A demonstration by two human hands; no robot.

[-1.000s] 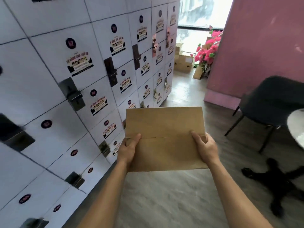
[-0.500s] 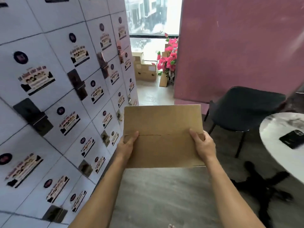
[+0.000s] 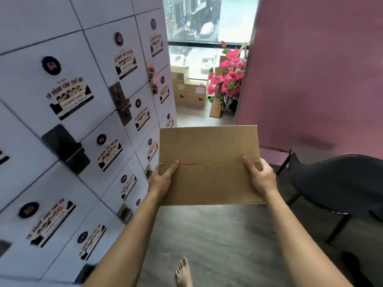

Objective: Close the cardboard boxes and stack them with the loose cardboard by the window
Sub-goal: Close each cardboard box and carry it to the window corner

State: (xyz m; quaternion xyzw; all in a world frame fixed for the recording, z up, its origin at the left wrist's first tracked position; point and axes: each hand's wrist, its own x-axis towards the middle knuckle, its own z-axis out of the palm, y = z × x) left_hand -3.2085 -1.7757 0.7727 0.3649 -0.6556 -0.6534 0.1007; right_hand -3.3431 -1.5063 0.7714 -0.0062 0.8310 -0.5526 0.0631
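A closed box (image 3: 209, 164) is carried level at waist height, left hand (image 3: 163, 177) and right hand (image 3: 260, 177) gripping opposite sides, thumbs over the flaps, probably keeping them shut. The window (image 3: 207, 19) stack (image 3: 188, 90) lies well ahead.

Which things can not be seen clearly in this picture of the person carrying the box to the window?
- Head view: the underside of the carried box faces away; the fingers of the left hand and right hand go behind it.
- The sticker text on the lockers is blurred.
- The stacked boxes by the window are far; the locker wall cuts off their left side, the flowers cover cardboard behind them.
- The black chair is cut off at the right edge.
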